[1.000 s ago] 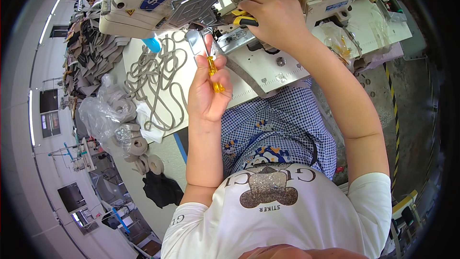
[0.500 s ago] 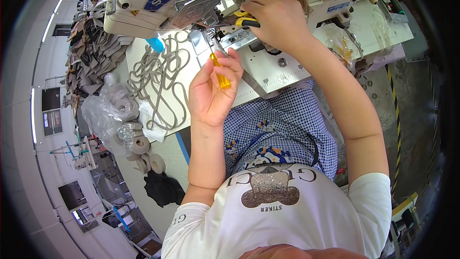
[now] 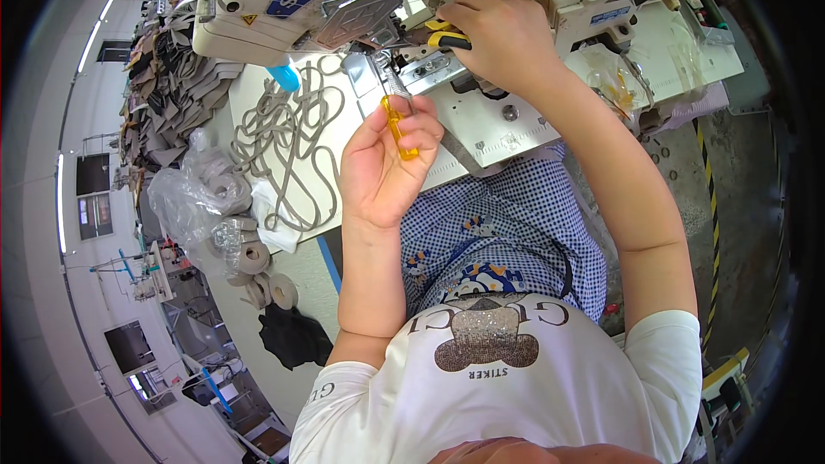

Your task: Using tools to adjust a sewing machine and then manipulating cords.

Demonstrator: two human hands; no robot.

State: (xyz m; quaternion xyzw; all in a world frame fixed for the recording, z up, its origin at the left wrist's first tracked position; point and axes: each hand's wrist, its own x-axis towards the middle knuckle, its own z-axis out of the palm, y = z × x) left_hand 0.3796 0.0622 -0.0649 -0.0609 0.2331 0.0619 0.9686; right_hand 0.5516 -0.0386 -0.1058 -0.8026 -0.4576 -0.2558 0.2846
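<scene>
My left hand [image 3: 384, 174] is closed around the yellow handle of a screwdriver [image 3: 398, 131], in front of the sewing machine's needle area. Its tip, pointing up toward the presser foot [image 3: 383, 62], is hard to make out. Behind those fingers a grey fabric strip [image 3: 460, 153] runs slantwise toward the table's front edge. My right hand [image 3: 507, 41] reaches over the machine bed and grips pliers [image 3: 449, 39] with yellow and black handles; their jaws point left among the metal parts. The sewing machine [image 3: 266, 13] fills the top of the view.
Loose grey cord [image 3: 301, 133] lies coiled on the white table [image 3: 348, 142] at left. Beyond it are tape rolls [image 3: 251, 256], plastic bags [image 3: 185, 198] and a black cloth [image 3: 292, 337]. Stacked fabric pieces [image 3: 176, 86] stand farther left. A clear bag [image 3: 606, 77] sits at right.
The view has shifted very slightly. Both hands keep their grips on the screwdriver and the pliers in nearly the same places.
</scene>
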